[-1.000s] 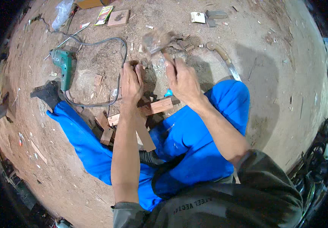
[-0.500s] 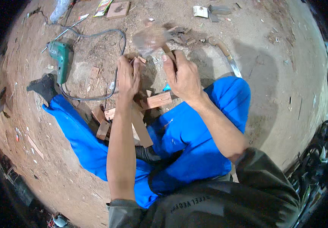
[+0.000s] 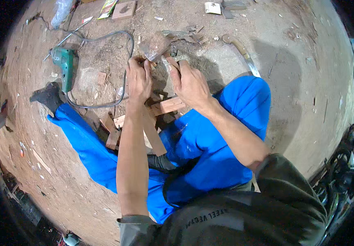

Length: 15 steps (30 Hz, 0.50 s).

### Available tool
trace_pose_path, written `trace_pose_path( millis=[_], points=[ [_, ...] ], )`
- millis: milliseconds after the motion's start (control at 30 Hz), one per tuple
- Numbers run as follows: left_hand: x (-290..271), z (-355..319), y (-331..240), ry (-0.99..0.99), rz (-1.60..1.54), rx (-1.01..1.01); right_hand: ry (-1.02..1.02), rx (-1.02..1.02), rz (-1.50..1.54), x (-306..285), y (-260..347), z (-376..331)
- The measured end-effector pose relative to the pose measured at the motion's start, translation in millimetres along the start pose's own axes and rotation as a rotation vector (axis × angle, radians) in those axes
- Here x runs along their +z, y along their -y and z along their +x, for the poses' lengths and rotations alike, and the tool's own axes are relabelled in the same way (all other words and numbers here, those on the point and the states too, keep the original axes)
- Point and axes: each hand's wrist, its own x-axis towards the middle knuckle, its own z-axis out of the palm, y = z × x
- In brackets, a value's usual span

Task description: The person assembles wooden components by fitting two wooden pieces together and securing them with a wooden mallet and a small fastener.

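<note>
I sit on the dirt floor in blue trousers (image 3: 209,139). My left hand (image 3: 138,81) and my right hand (image 3: 190,84) are raised side by side, and their fingertips pinch the lower edge of a small clear plastic bag (image 3: 156,44) with brownish contents. What is inside the bag is too blurred to tell. Below my hands, between my legs, lie several reddish wooden pieces (image 3: 168,105), crossed over each other.
A green electric drill (image 3: 63,65) with a grey cable (image 3: 119,37) lies on the floor to the left. A curved saw with a wooden handle (image 3: 242,52) lies to the right of the bag. Small boxes and wood scraps (image 3: 123,9) sit at the far edge, among sawdust.
Both hands have left the wooden pieces and moved up and forward, lifting the small bag off the floor. The view has tilted slightly.
</note>
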Motion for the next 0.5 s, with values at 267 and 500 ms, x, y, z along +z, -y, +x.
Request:
trace_pose_path(
  millis=[267,500],
  points=[
    [-1.1,0.7,1.3,0.063,0.045,-0.012,0.04,0.078,-0.068,-6.8,-1.0,6.1],
    [2.0,0.7,-7.5,0.071,0.014,0.054,0.069,0.143,-0.035,-8.6,-4.8,-1.2]
  ],
)
